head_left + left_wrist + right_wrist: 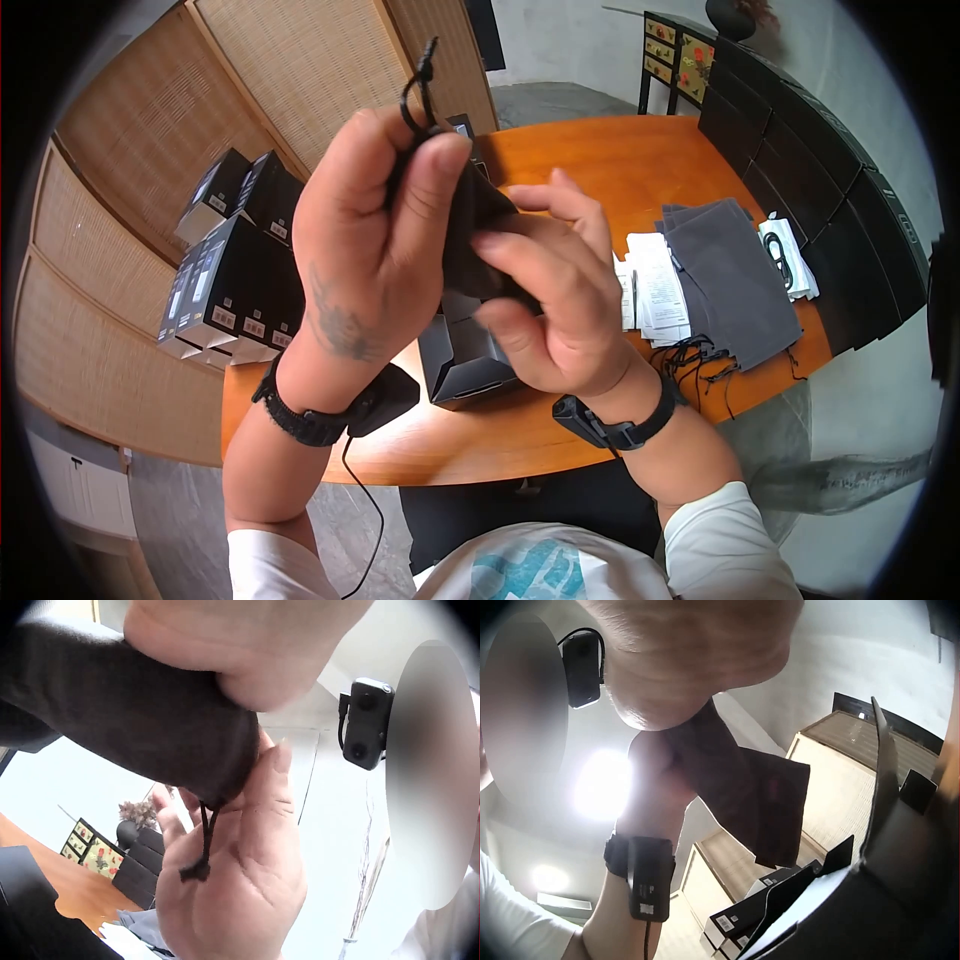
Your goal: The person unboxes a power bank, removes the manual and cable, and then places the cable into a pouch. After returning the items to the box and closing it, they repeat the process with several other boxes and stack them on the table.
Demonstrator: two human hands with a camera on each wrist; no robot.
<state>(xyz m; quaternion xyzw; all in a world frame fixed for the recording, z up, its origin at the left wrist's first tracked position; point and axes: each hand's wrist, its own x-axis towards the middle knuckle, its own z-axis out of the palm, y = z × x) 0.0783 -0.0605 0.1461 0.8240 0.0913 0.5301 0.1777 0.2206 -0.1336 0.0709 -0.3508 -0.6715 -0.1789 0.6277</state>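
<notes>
Both hands are raised over the table, holding a dark cloth drawstring pouch [462, 225]. My left hand [365, 215] grips its upper part between thumb and curled fingers, and a knotted black cord [426, 70] sticks up above them. On the other side my right hand [565, 290] holds the pouch's lower part with index finger and thumb, its other fingers spread looser. The pouch [135, 712] looks long in the left wrist view, with a cord end [196, 868] across the right palm. Below the hands stands an open black box [465, 365], partly hidden by them.
Right on the table [580, 140] lie a pile of grey drawstring pouches [730, 280], printed papers [655, 290] and a wrapped black cable [780, 258]. Black boxes [235, 285] are stacked at the left edge; a row of dark boxes [830, 190] lines the right.
</notes>
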